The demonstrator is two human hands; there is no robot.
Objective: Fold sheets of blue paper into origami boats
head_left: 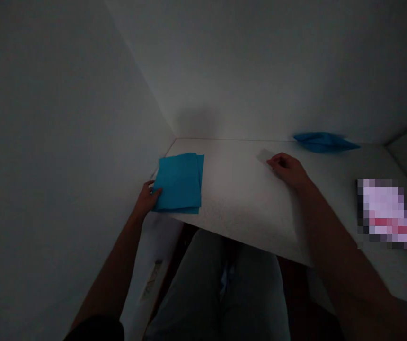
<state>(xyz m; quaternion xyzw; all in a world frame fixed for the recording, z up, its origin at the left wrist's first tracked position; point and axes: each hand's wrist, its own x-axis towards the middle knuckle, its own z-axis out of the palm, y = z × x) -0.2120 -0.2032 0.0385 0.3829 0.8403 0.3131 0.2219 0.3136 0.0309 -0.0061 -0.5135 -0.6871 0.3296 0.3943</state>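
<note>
A small stack of flat blue paper sheets (180, 182) lies at the left end of a white table (246, 199). My left hand (147, 198) rests at the stack's near left corner, its thumb on top of the paper and its fingers hidden beneath. My right hand (286, 168) sits on the bare tabletop towards the middle, fingers curled down against the surface with nothing visible in them. A folded blue paper shape (324, 141) lies at the far right, against the back wall.
White walls close in the table on the left and at the back. A blurred-out pinkish object (386, 213) lies on the table at the right. My legs in grey trousers (221, 289) show under the table's near edge. The scene is dim.
</note>
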